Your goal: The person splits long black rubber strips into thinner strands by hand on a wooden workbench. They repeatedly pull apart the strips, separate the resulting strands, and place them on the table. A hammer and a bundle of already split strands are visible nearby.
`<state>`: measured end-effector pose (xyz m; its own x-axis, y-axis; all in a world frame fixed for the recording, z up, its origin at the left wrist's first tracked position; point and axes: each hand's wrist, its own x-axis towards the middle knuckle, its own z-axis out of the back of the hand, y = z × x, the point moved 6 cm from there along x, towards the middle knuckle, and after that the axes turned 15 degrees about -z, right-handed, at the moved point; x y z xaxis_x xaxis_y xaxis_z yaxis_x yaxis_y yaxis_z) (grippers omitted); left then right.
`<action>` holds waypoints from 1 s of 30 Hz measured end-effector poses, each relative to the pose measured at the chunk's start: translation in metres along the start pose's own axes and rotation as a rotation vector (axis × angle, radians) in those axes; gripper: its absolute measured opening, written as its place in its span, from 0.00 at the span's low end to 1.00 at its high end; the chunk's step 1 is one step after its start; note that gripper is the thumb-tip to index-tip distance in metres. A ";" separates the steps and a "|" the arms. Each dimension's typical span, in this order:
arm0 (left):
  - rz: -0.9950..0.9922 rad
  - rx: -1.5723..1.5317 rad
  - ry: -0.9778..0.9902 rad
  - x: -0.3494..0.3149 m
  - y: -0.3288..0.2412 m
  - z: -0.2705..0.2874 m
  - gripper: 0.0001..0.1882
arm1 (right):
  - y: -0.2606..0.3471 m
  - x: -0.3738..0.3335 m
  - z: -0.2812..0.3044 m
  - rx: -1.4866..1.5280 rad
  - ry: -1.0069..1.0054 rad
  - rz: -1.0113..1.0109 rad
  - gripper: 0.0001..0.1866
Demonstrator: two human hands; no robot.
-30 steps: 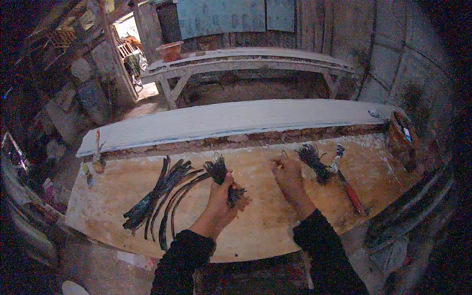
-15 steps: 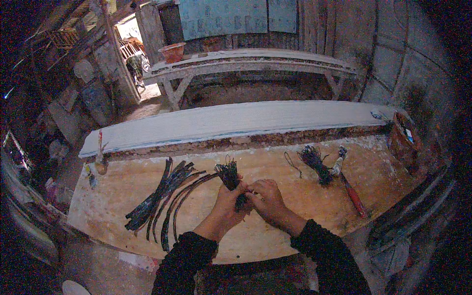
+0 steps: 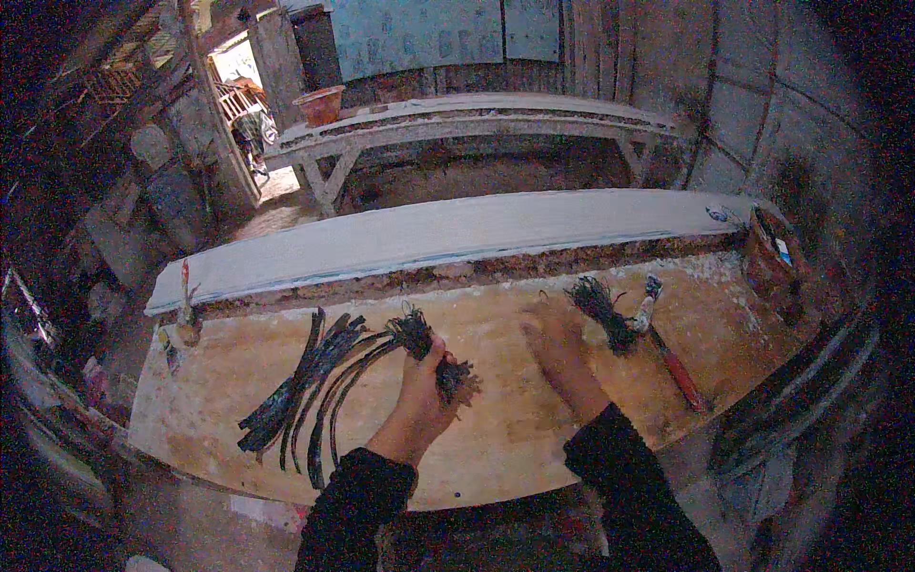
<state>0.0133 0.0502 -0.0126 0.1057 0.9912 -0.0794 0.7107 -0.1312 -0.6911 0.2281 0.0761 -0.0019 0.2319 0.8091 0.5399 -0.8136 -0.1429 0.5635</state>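
My left hand (image 3: 425,389) is closed around a bundle of thin dark strands (image 3: 410,330), whose looped, frayed end sticks up above the fist. The other end of the bundle shows below the thumb. To the right, my right hand (image 3: 564,357) is apart from the bundle, over the wooden board (image 3: 496,458); motion smears its fingers. It is nearest a second dark strand bundle (image 3: 602,310). Long flat dark strips (image 3: 303,386) lie in a loose pile left of my left hand, several curved ones close to it.
A red-handled tool (image 3: 679,374) with a whitish head lies right. A brown container (image 3: 770,253) stands at the far right corner, a brush-like tool (image 3: 188,319) at the left. Behind runs a long whitish surface (image 3: 429,229); farther back, a bench (image 3: 477,122) carries an orange-brown basin (image 3: 319,105).
My right hand has left the bundle and moved right, toward where a thin dark loop lay on the board. My left hand keeps its hold. The whole view has shifted slightly.
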 end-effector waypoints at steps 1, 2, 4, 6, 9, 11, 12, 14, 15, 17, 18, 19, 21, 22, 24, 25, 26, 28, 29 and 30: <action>-0.016 -0.014 -0.038 0.002 0.000 0.001 0.10 | -0.019 0.007 0.003 -0.167 -0.042 -0.023 0.12; -0.030 -0.028 -0.076 0.003 0.000 0.002 0.10 | -0.031 0.009 0.004 -0.296 -0.051 -0.064 0.12; -0.044 -0.014 -0.129 0.000 -0.003 -0.002 0.09 | -0.050 0.013 0.005 -0.522 -0.033 -0.150 0.14; -0.059 -0.010 -0.125 -0.002 -0.005 -0.005 0.09 | -0.069 0.014 0.002 -0.540 0.055 -0.247 0.14; -0.052 -0.014 -0.049 -0.002 -0.006 -0.009 0.08 | -0.079 0.018 -0.005 -0.382 0.180 -0.329 0.12; -0.008 -0.010 -0.022 -0.006 -0.006 -0.014 0.08 | -0.065 0.016 -0.007 -0.239 0.208 -0.360 0.11; 0.027 -0.024 0.025 -0.006 -0.004 -0.013 0.08 | -0.053 0.014 -0.007 -0.102 0.231 -0.395 0.10; 0.109 -0.057 0.128 -0.005 0.004 -0.011 0.08 | -0.016 0.004 -0.004 0.431 0.316 -0.543 0.09; 0.137 -0.050 0.107 -0.006 0.008 -0.010 0.08 | 0.000 -0.002 -0.009 0.493 0.406 -0.541 0.09; 0.192 -0.039 0.061 -0.010 0.015 -0.011 0.09 | 0.029 -0.013 -0.016 0.645 0.599 -0.562 0.09; 0.189 -0.018 0.070 -0.010 0.018 -0.014 0.09 | 0.040 -0.020 -0.014 0.724 0.686 -0.600 0.09; 0.174 0.007 0.067 -0.010 0.018 -0.013 0.09 | 0.053 -0.028 -0.014 0.845 0.797 -0.658 0.09; 0.161 0.010 0.068 -0.012 0.016 -0.015 0.09 | 0.070 -0.040 -0.013 0.981 0.940 -0.791 0.10; 0.163 -0.012 0.071 -0.014 0.012 -0.020 0.09 | 0.074 -0.045 -0.012 0.996 0.973 -0.866 0.11; 0.175 -0.024 0.103 -0.014 0.013 -0.022 0.09 | 0.069 -0.051 -0.016 1.007 1.027 -0.922 0.11; 0.171 -0.008 0.127 -0.013 0.013 -0.019 0.09 | 0.062 -0.052 -0.023 1.010 1.061 -0.889 0.12; 0.168 0.007 0.152 -0.013 0.013 -0.018 0.09 | 0.058 -0.053 -0.029 1.012 1.092 -0.855 0.12; 0.171 0.008 0.142 -0.012 0.014 -0.018 0.09 | 0.056 -0.050 -0.032 1.107 1.088 -0.828 0.13; 0.172 0.009 0.138 -0.011 0.015 -0.018 0.09 | 0.056 -0.049 -0.032 1.155 1.084 -0.813 0.13; 0.167 -0.012 0.140 -0.011 0.014 -0.018 0.09 | 0.059 -0.049 -0.031 1.185 1.086 -0.821 0.13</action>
<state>0.0346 0.0368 -0.0083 0.3178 0.9438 -0.0906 0.6833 -0.2942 -0.6683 0.1520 0.0459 -0.0142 -0.4750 0.7788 -0.4097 0.2021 0.5496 0.8106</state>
